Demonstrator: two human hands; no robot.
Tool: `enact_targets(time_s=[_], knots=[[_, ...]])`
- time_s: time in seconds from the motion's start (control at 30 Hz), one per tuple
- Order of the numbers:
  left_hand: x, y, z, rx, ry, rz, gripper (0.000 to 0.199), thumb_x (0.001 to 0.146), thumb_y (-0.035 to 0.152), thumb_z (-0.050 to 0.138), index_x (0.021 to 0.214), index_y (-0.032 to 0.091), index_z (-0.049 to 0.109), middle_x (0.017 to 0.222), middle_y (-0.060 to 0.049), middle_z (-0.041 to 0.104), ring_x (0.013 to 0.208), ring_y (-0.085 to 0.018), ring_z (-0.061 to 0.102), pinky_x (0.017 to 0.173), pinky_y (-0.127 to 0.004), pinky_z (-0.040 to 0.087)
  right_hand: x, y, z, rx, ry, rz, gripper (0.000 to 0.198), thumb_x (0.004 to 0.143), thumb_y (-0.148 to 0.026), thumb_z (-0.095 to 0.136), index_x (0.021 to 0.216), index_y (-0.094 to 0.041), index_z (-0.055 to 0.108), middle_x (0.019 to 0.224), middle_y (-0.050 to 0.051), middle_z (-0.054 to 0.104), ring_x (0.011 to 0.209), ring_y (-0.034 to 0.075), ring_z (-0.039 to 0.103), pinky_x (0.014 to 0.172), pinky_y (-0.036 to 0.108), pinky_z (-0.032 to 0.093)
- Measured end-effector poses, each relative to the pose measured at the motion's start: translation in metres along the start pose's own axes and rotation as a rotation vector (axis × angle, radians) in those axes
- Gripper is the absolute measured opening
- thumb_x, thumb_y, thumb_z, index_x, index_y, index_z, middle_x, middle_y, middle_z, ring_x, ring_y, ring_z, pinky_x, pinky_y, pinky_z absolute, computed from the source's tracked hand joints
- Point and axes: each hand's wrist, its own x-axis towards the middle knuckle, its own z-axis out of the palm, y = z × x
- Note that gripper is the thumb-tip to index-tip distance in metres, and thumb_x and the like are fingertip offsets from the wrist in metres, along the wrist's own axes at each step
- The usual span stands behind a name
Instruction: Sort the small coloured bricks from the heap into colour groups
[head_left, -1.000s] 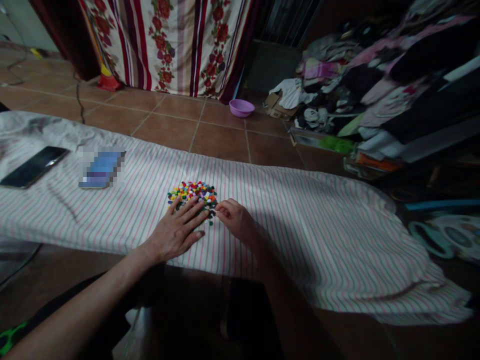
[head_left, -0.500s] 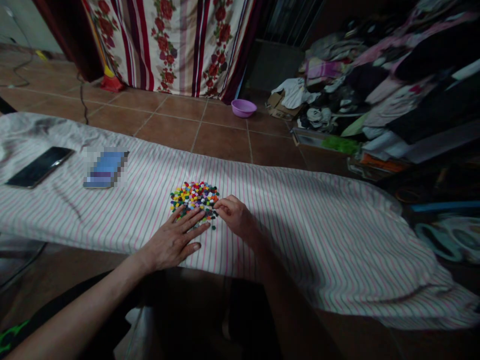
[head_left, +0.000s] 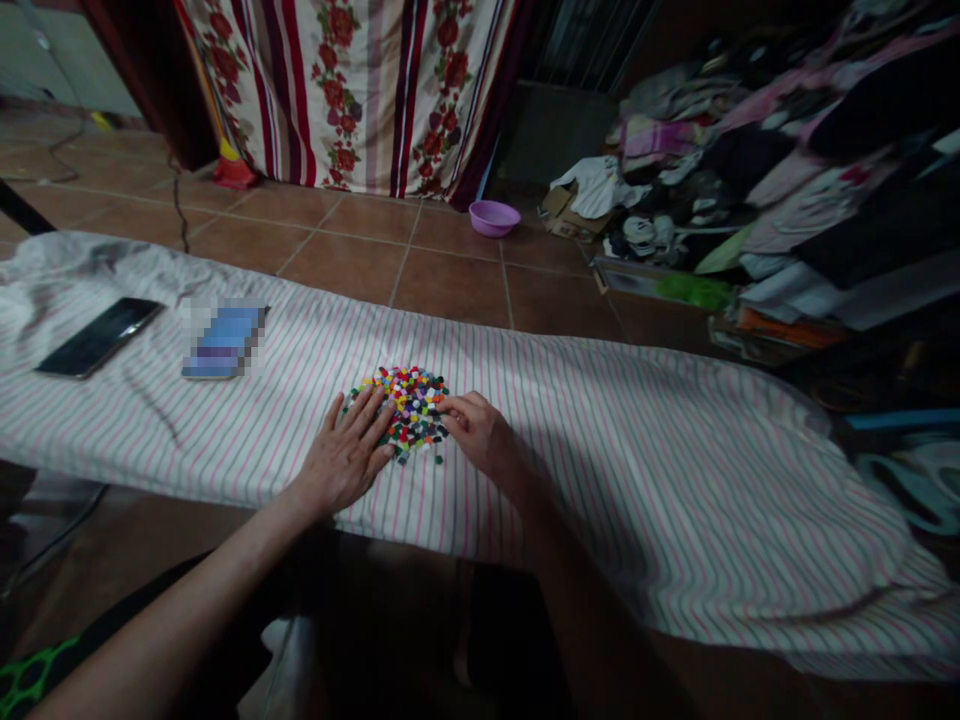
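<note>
Multicoloured beads sit in one unsorted heap on the striped counter, left hand flat and spread, right hand curled pinching at its edge.

Dim room: brown tiled floor, floral striped curtain, heaped clothes.

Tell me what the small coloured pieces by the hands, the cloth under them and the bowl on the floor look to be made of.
The coloured pieces look like hard plastic: small, blocky, in saturated solid colours. The striped cloth is a thin woven fabric, matte, creased and draped over the edge. The purple bowl is probably moulded plastic, with a smooth, evenly coloured rim.
</note>
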Motion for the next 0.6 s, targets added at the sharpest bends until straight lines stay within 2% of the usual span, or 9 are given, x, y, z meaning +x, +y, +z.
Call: enact_targets(time_s=[0.2,0.43,0.6], knots=[[0.014,0.005,-0.001,-0.044,0.006,-0.017,0.051,0.098,0.037,0.038,0.147,0.025,0.038,0.157,-0.008,0.034,0.148,-0.026,0.025,0.120,-0.054,0.020,-0.001,0.002,0.001,0.041,-0.065,-0.052,0.019,0.086,-0.012,0.056,0.089,-0.021,0.072,0.085,0.002,0.061,0.074,0.013,0.059,0.070,0.026,0.047],[0.021,0.015,-0.006,-0.127,-0.022,0.045,0.046,0.098,0.036,0.039,0.143,0.027,0.045,0.155,-0.007,0.037,0.146,-0.025,0.031,0.120,-0.055,0.020,0.001,0.005,-0.002,0.040,0.061,0.011,0.020,0.085,-0.010,0.053,0.091,-0.020,0.068,0.086,0.003,0.062,0.078,0.015,0.061,0.073,0.027,0.049],[0.020,0.015,-0.009,-0.181,-0.016,0.069,0.043,0.098,0.036,0.038,0.138,0.023,0.052,0.153,-0.007,0.041,0.145,-0.025,0.032,0.121,-0.055,0.018,0.002,0.005,-0.001,0.016,0.133,0.024,0.021,0.085,-0.010,0.052,0.089,-0.022,0.069,0.089,0.004,0.062,0.080,0.016,0.062,0.075,0.027,0.050]])
